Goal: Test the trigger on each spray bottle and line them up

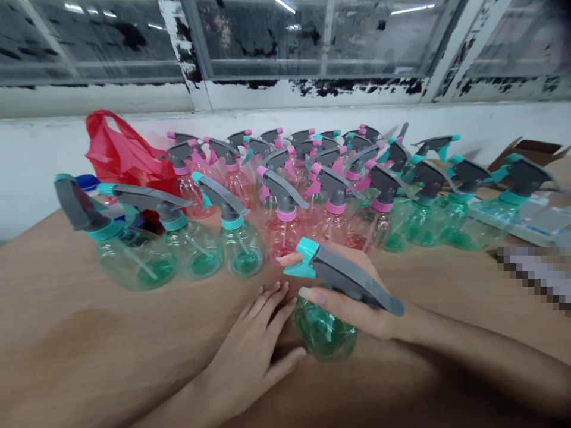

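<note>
Grimy windows (267, 41) with flaking frames are running along a white wall (35, 154), and below them a brown wooden table (66, 368) is stretching across the scene. Rows of spray bottles are crowding its far half: pink-collared ones (332, 229) are filling the middle, while teal-collared ones (243, 261) are standing toward both ends. A red plastic bag (129, 154) is slumping behind the bottles at left, and an open cardboard box (526, 154) is sitting at far right.

In front of the rows, a person's right hand (361, 303) is gripping a green bottle (328, 336) near the table's middle, its thumb and fingers wrapping around the neck beneath the gray-and-teal spray head (352, 276). The left hand (245, 345) is lying palm down just beside that bottle (whether it is touching the plastic, one cannot tell), its four fingers extending forward with slight gaps, its thumb spreading away toward the bottle's lower side.
</note>
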Demonstrator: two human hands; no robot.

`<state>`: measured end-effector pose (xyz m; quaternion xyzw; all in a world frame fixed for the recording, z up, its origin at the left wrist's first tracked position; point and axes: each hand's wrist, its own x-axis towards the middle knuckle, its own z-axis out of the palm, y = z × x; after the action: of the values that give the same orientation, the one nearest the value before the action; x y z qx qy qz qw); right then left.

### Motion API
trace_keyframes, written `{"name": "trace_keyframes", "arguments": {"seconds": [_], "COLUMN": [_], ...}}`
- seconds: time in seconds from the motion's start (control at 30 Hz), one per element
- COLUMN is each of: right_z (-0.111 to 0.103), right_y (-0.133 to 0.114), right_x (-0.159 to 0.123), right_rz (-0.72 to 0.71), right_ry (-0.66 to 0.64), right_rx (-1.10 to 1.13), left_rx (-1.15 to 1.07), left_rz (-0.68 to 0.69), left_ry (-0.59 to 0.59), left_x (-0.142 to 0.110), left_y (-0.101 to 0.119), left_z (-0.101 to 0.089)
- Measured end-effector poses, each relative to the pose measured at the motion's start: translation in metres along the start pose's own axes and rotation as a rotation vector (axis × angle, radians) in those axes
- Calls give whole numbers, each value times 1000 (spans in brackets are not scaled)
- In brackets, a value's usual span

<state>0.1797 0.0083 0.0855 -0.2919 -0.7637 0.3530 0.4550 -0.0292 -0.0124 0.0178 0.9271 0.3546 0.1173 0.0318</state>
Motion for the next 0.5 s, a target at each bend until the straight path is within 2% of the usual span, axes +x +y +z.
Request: {"name": "trace_keyframes", "arguments": {"seconds": [0.5], "right_z": [1], "right_y": [5], "right_x": [-4], "right_rz": [14], "right_ry": [-3], "right_rx": [36], "left_rx": [-22], "left_rz": [-15], "left_ry": [-23], "left_x": [-3], "left_y": [0], "left_z": [0]}}
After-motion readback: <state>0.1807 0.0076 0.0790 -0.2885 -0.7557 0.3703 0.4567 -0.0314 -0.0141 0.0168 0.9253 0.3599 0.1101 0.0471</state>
